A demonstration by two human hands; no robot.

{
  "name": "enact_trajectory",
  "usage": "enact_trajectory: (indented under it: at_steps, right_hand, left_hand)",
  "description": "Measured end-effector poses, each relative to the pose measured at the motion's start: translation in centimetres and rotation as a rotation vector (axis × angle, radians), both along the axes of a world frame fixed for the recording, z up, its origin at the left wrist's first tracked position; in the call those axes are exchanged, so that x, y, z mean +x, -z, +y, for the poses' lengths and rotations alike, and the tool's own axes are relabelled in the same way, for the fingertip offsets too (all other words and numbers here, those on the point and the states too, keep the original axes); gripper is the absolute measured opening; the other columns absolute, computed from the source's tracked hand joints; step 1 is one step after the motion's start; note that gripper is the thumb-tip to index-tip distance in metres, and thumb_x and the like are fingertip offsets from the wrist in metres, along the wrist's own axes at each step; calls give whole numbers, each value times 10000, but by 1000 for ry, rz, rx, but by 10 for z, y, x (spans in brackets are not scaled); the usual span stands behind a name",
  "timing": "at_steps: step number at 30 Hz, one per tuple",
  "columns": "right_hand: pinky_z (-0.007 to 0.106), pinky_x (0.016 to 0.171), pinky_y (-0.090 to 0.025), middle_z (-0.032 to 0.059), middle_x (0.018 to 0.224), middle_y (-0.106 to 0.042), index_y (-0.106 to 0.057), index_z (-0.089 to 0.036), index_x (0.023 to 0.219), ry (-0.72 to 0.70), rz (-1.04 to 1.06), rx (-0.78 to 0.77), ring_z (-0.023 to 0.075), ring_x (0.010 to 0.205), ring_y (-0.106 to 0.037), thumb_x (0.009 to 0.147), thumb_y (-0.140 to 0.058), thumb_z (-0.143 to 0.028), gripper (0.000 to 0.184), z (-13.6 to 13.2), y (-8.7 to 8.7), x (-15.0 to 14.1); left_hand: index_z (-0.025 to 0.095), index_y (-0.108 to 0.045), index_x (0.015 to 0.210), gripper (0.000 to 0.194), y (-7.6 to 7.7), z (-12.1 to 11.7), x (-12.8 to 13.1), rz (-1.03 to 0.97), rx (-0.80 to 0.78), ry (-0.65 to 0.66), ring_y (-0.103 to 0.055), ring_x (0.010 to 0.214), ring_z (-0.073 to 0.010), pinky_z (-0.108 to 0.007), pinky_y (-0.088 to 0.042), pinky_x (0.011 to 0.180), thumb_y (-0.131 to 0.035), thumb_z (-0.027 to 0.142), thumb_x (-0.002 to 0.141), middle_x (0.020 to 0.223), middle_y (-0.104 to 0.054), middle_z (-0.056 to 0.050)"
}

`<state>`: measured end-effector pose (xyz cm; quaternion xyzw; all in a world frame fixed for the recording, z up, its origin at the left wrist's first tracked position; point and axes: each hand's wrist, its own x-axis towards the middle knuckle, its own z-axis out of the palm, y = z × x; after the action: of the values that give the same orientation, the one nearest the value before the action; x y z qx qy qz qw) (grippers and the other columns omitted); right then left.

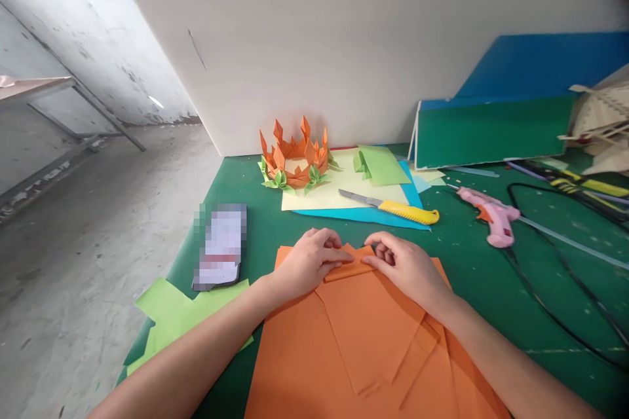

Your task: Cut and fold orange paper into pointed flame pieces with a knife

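A small folded piece of orange paper [350, 267] lies over the top of the orange sheets, between my two hands. My left hand [314, 258] pinches its left side with thumb and fingers. On its right end, my right hand [400, 268] has the thumb and curled fingers closed at the edge. Beneath both hands are loose orange paper squares [373, 334] on a larger stack of orange sheets [289, 366]. Beyond them stands an orange folded-paper crown [295, 163] with green paper leaves round its base.
A yellow utility knife [403, 209], blade out, lies on pale yellow and blue paper. The pink glue gun [491, 213] and its black cord are at the right. At the left are a phone [223, 242] and green paper pieces [181, 314] near the table edge.
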<state>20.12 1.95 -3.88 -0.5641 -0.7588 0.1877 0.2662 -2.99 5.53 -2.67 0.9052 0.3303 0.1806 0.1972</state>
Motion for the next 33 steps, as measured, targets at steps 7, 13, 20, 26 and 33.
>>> enact_trajectory:
  at_steps: [7,13,20,26,33]
  right_hand:
    - [246,467,-365,-31,630,-560,-571,-241,1019,-3,-3,23,138,516,-521,940,-525,-458,236,-1,1,0]
    - [253,477,-370,-39,621,-544,-573,-241,1006,9,-20,24,142,521,-520,937,-541,-437,210,-1,1,-1]
    - [274,561,-458,6,753,-621,-585,-243,1107,-30,2,59,163,632,-583,942,-547,-326,189,-5,-2,7]
    - [348,766,-516,68,974,-670,-690,-263,1018,-329,-58,165,212,930,-621,968,-430,-148,289,-7,-10,29]
    - [370,800,-547,77,1039,-690,-699,-248,1095,-427,-115,130,221,987,-627,956,-423,-113,337,-6,-10,34]
  left_hand:
    - [329,-745,1063,416,4,0,0,7,10,-17,-556,960,-182,-340,-456,895,-464,57,921,1051,-599,-36]
    - [329,-746,1062,440,6,1,0,2,29,-24,-551,932,-179,-328,-464,860,-465,28,905,1035,-600,-35]
    - [352,-733,1086,431,9,1,0,-6,38,-19,-548,940,-178,-329,-476,867,-474,55,912,1076,-585,-34]
    - [323,-735,1096,416,6,0,0,17,22,-12,-535,935,-185,-336,-477,873,-465,60,920,1080,-584,-47]
    - [342,-725,1111,428,6,0,-1,27,12,-5,-538,960,-185,-339,-476,893,-461,63,922,1102,-579,-39]
